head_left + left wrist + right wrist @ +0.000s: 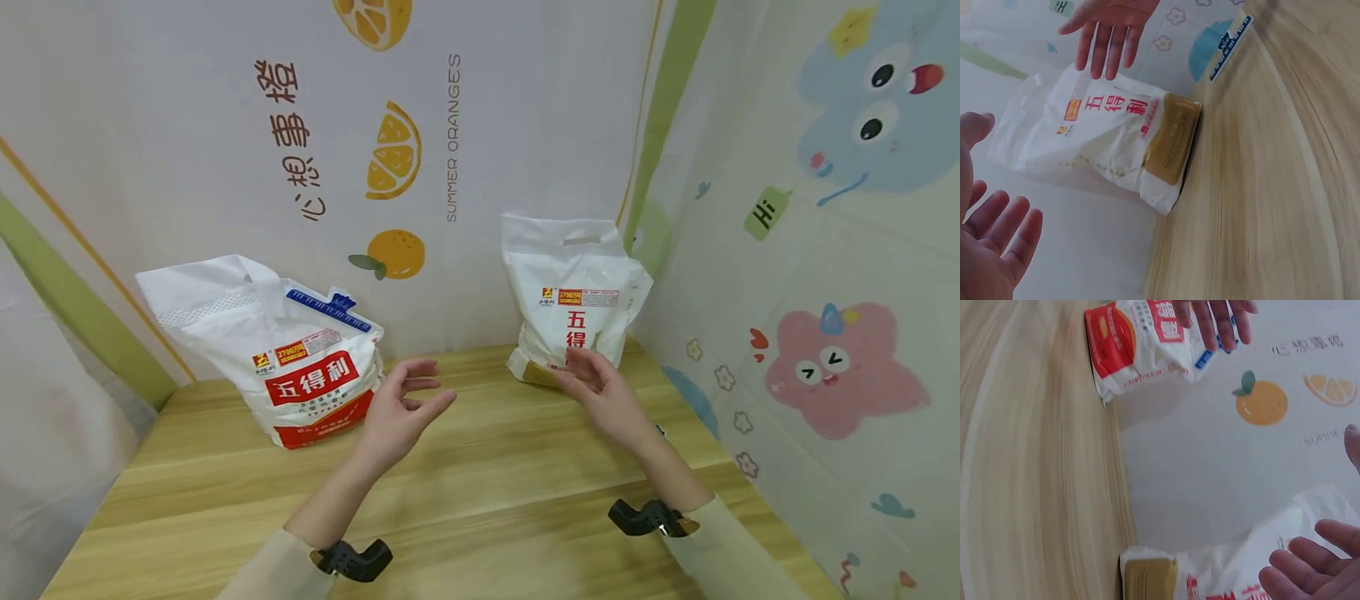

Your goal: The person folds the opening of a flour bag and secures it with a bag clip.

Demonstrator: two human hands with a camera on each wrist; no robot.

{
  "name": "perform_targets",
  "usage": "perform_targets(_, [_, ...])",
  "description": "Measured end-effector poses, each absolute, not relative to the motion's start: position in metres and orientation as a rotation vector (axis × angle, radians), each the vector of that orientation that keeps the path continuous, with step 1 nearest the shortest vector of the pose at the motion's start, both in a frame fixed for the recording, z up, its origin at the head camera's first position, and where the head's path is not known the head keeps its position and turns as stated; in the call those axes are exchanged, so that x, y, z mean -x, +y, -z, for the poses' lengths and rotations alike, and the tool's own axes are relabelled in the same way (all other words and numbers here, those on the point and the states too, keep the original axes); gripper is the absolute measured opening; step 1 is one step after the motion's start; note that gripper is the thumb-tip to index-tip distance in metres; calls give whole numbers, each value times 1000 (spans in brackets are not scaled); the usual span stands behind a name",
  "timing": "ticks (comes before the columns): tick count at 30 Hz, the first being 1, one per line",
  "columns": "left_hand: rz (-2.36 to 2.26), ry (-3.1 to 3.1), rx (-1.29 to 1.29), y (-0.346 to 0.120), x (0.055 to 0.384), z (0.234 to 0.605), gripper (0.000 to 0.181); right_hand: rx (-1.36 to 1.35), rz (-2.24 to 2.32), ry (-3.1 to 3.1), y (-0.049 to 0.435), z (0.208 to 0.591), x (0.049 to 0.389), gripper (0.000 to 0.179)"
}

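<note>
My left hand (pixel 401 412) hovers over the table just right of a white flour bag with red panels (pixel 300 367), fingers relaxed and holding nothing. This bag leans to the left, and a blue-and-white ruler-like strip (pixel 330 308) shows at its upper right. Opposite, my right hand (pixel 603 396) is held in front of a second white flour bag (pixel 570 283), covering part of its red lettering. Its fingers are loosely extended, with nothing in them. In the left wrist view, this second bag's gold base (pixel 1172 140) rests on the table.
The wooden table (pixel 480 483) meets a white curtain (pixel 465 167) with orange prints behind the bags. A cartoon-printed curtain (pixel 825 275) borders the right side. Another blue-and-white strip (pixel 1232 47) lies on the table near that side.
</note>
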State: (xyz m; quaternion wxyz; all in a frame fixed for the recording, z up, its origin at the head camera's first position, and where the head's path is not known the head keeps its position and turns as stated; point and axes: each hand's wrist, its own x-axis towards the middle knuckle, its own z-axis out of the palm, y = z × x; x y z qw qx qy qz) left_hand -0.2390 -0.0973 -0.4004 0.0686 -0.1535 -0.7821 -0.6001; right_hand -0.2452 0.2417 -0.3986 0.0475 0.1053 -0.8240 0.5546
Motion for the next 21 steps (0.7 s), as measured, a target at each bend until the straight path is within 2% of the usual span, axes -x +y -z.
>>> perform_targets(8, [1886,-2357,514,-58,271,410,55,-164,-1643,-2449,275,398,260,69])
perform_targets(21, [1966,-2429,563,1,329,424,69,74,-1493,-2499,322,413,293,98])
